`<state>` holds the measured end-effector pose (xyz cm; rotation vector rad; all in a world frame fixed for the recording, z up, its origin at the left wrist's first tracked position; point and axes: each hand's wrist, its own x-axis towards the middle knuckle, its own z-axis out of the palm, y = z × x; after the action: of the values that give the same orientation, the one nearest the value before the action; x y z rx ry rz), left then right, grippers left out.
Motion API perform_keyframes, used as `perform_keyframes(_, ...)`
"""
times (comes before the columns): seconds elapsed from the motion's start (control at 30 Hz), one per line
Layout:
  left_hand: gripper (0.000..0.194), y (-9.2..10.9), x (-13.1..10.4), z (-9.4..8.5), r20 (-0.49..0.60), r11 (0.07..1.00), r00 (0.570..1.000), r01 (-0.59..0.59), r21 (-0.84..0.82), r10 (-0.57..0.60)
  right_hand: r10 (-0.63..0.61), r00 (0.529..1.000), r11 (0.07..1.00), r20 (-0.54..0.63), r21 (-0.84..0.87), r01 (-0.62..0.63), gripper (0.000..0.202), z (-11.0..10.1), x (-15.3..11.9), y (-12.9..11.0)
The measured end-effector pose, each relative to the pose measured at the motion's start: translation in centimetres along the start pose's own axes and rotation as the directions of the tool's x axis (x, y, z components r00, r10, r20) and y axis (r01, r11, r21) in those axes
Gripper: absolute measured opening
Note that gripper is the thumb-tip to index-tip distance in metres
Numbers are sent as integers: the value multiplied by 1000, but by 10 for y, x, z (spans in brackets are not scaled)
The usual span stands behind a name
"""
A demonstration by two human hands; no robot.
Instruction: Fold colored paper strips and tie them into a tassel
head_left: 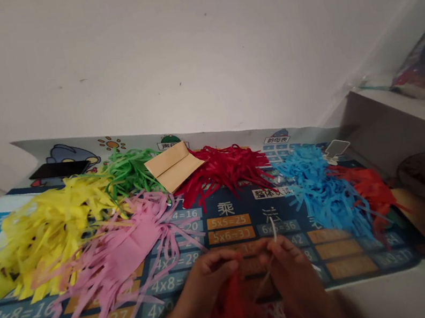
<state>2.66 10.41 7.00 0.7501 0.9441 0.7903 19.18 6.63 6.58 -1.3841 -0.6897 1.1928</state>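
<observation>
My left hand [211, 276] is closed in a pinch at the near edge of the mat, gripping the top of a red tassel [234, 302] whose blurred strips hang below the fingers. Close beside it, my right hand [291, 265] pinches a thin white string [273, 227], its end sticking up above the fingertips. A paler strand runs down between the hands; where it leads I cannot make out. Fringed bundles lie around them: pink [130, 249] to the left, dark red [225, 170] beyond, and blue [323, 189] to the right.
A printed multiplication mat [229, 221] covers the table. Yellow [56, 223], green [133, 169] and orange-red [368, 187] fringe lie on it, with a folded tan card [176, 167] and a black phone [59, 169]. A grey box [410, 147] stands right; a white wall [178, 50] rises behind.
</observation>
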Motion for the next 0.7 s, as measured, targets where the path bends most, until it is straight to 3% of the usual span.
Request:
perform_keyframes(0.1,38,-3,2,-4,10,956,984,178,-232,-181,-57,998,981,40,-185,63,32,-1,-8,2)
perform_keyframes(0.2,37,-5,3,-2,31,935,990,143,-325,-141,-227,970,885,92,-397,244,30,6,-17,0)
perform_keyframes(0.37,35,-1,1,-1,72,928,990,136,-347,-118,-359,920,783,155,-486,388,24,8,-21,1)
perform_keyframes(0.6,37,1,-4,-1,52,921,988,155,-356,-146,-440,886,722,145,-531,445,23,4,-19,9)
perform_keyframes(0.7,32,-2,-6,0,50,953,993,120,-278,-110,-419,893,699,167,-569,434,25,4,-19,8)
